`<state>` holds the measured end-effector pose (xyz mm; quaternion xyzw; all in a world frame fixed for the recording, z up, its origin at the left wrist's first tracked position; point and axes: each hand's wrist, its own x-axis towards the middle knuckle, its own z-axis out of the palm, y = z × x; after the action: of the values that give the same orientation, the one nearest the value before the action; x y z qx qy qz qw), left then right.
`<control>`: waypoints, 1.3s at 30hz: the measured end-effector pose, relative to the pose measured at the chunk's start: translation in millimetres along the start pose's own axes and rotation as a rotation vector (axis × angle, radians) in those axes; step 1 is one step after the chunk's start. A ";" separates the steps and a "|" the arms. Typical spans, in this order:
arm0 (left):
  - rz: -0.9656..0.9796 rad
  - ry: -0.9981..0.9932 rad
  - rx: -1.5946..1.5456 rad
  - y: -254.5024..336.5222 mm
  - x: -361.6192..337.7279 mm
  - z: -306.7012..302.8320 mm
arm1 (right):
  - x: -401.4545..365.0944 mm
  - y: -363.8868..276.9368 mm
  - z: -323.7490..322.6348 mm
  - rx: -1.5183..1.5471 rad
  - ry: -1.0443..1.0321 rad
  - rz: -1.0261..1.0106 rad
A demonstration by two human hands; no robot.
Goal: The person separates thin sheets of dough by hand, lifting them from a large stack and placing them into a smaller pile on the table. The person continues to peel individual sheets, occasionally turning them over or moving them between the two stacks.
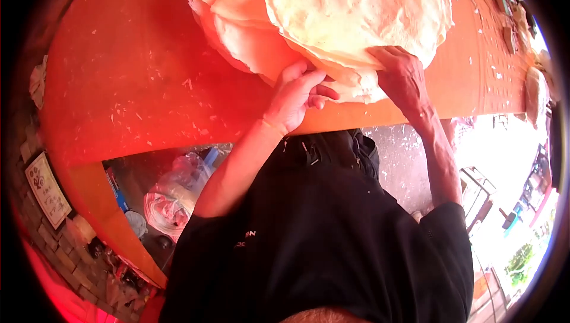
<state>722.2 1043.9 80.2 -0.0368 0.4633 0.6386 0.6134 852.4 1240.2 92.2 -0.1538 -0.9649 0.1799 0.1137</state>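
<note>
Thin, round, pale sheets like flatbread [356, 14] lie stacked at the front edge of an orange-red table. A second group of sheets [237, 32], redder in the light, overlaps them on the left. My right hand [401, 73] pinches the near right rim of the top sheets, thumb hidden beneath or behind the fingers. At the near left rim is my left hand [300, 91], palm partly turned up, fingers apart and curled loosely beside the sheets' edge; no sheet shows between them.
Small pale flakes dot the table [136, 85]. Below it on the left lies a clear plastic bag [175, 198] with bundled contents. A framed paper [47, 190] stands at far left. A white bundle [536, 97] sits at the table's right end.
</note>
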 end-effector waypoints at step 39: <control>0.318 0.065 -0.214 -3.3 55.5 31.9 | 9.0 -38.1 11.0 -0.053 0.185 0.127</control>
<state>727.9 1105.2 62.4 -0.0486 0.4124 0.7715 0.4820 831.3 1205.9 98.2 -0.2337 -0.9430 0.1462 0.1866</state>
